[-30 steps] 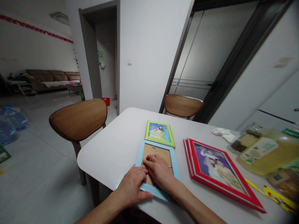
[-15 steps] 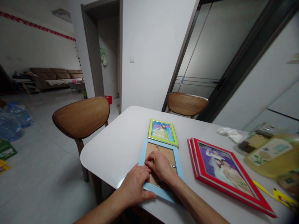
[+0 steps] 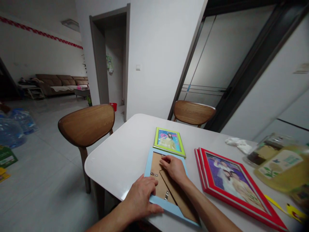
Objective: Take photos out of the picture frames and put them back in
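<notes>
A light-blue photo frame (image 3: pixel 148 162) lies face down on the table, its brown backing board (image 3: pixel 159 188) showing with an easel leg (image 3: pixel 180 195) on it. My left hand (image 3: pixel 142 193) grips the frame's lower left corner, fingers on the left side and thumb along the bottom edge. Near the top of the backing, my right hand (image 3: pixel 174 167) is closed in a pinch at a small metal clip (image 3: pixel 163 156), which the fingertips partly cover. Other clips show at the left side (image 3: pixel 154 174) and bottom (image 3: pixel 166 195).
Beyond the blue frame lies a green photo frame (image 3: pixel 182 146), face up. Red photo frames (image 3: pixel 202 167) are stacked to the right. Farther right are a yellow-handled tool (image 3: pixel 295 212), a crumpled tissue (image 3: pixel 238 144) and a bottle of yellow liquid (image 3: pixel 277 167). Wooden chairs (image 3: pixel 88 124) stand around the white table (image 3: pixel 116 158).
My right hand has moved from the left side of the backing up to the top clip. The left-side clip and easel leg now show. My left hand stays on the frame.
</notes>
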Available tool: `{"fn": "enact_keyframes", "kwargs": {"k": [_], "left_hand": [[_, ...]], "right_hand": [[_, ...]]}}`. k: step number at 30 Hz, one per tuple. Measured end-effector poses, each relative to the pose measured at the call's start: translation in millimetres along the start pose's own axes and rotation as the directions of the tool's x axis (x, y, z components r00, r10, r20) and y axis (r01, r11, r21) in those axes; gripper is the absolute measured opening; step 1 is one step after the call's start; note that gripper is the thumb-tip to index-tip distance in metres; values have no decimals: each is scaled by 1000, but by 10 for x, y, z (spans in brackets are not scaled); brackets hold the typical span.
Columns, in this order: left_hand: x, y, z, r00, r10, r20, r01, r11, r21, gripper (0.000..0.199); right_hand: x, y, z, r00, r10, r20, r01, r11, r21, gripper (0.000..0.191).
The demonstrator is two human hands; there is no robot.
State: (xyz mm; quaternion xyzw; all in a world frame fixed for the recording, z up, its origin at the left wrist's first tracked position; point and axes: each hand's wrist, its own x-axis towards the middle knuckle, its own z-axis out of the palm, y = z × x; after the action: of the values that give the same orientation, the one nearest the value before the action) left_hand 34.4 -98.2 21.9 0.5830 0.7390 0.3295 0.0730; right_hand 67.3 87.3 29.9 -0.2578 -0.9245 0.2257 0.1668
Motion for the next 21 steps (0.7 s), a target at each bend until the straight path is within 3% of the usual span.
{"fn": "enact_keyframes", "kwargs": {"k": [7,15,21], "left_hand": [[-11,-4,-2,1000,-8,-7,8,1000,-15,38],[-7,22,66,998,-56,-38,57,998,4,43],[-11,51,47,995,-96,-14,96,994,46,48]], "right_hand": [[273,140,13,973,222,-60,-229,963,-141,24],[384,133,84,943,328,-64,-334,924,-186,21],[384,72,93,939,327,-104,-339,930,-143,18]]}}
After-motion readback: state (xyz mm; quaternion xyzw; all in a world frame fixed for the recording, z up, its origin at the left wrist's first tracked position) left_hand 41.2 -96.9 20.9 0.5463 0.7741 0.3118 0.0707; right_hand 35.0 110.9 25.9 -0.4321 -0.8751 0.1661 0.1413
